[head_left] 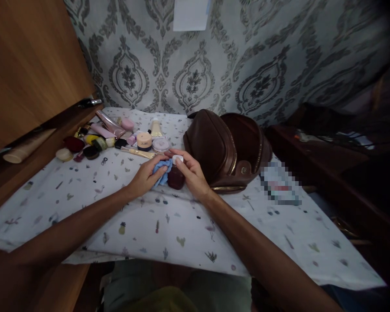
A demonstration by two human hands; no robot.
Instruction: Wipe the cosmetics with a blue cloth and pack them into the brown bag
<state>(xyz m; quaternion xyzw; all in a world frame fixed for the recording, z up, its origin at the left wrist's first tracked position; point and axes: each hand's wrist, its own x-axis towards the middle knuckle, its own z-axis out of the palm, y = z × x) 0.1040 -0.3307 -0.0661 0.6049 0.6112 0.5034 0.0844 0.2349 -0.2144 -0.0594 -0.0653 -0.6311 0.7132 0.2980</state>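
Pinched in my left hand (146,175) is a crumpled blue cloth (162,172), its edge against a small dark red bottle (176,177). The fingers of my right hand (193,171) close around the bottle's white cap (178,159). Both hands meet over the front of the patterned white sheet (182,225). Just beyond them lie a brush with a pale handle (138,152), a jar with a peach lid (144,141) and a round pale compact (161,144). A brown leather bag (211,143) stands unzipped beside my right hand.
Several cosmetics, among them a pink tube (110,123) and a cream tube (156,128), cluster at the back left. A beige tube (27,146) lies on the wooden ledge at left. A blurred-out item (281,184) is right of the bag. Patterned wallpaper (195,73) rises behind.
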